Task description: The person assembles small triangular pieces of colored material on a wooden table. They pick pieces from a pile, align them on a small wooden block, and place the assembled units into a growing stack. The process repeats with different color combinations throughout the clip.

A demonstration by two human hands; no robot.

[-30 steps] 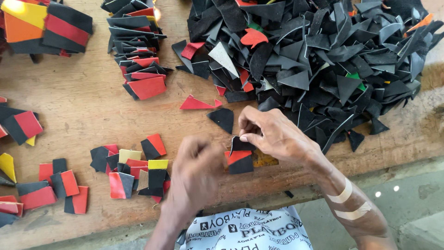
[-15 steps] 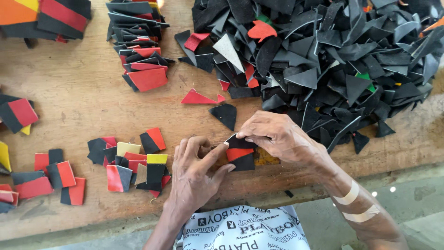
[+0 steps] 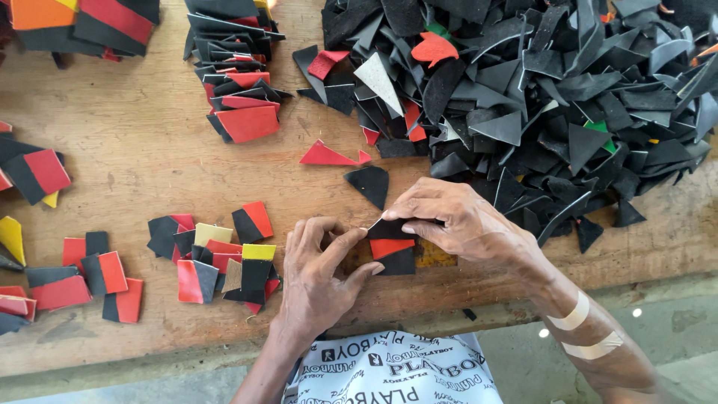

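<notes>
I look down at a worn wooden table [image 3: 134,157] covered in cut leather scraps. My left hand [image 3: 318,280] and my right hand [image 3: 456,221] meet over a small stacked piece [image 3: 393,253], black on top, red in the middle, black below, which lies on the table just in front of my shirt. My right fingers pinch its top black layer; my left thumb and forefinger press against its left edge, the other fingers loosely curled.

Nothing sits in a container; everything lies loose on the wood. Beyond the stacked piece, a large heap of black scraps [image 3: 538,97] fills the far right of the table. A single black wedge [image 3: 369,184] and a red triangle [image 3: 325,155] lie between the heap and my hands. Left of the stacked piece is a cluster of finished red, black and yellow patches [image 3: 224,258]. A taller pile of red and black pieces [image 3: 235,75] stands farther away.

Bare wood opens between that pile and the cluster. The table's near edge runs just below my wrists.
</notes>
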